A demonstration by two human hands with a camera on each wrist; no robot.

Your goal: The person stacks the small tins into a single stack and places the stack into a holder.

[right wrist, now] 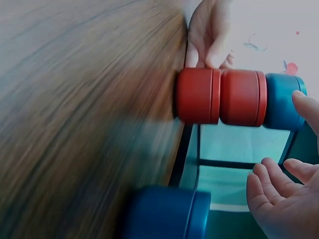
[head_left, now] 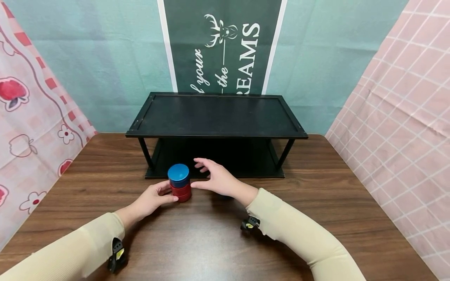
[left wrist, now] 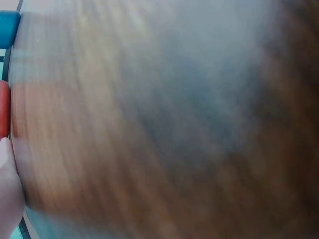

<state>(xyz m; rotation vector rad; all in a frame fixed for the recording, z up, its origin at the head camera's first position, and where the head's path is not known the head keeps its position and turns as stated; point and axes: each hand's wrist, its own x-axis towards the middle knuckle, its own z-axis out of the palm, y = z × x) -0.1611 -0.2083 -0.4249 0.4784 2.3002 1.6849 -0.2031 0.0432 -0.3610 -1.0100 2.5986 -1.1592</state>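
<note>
With our left hand (head_left: pixel 152 200) pinching the bottom red tin (right wrist: pixel 195 95) and our right hand (head_left: pixel 218 178) spread, a sideways nudge could topple the top blue tin (head_left: pixel 178 173).

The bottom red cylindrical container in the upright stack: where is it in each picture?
Head: bottom red container, left of centre.
Left wrist: bottom red container at the left edge, cut off.
Right wrist: bottom red container, upper middle, leftmost in the sideways-looking stack.
Shared landmark: the bare left hand, beside it throughout.

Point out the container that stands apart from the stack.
The lone blue container on the table; the other blue container sits atop two red containers.
</note>
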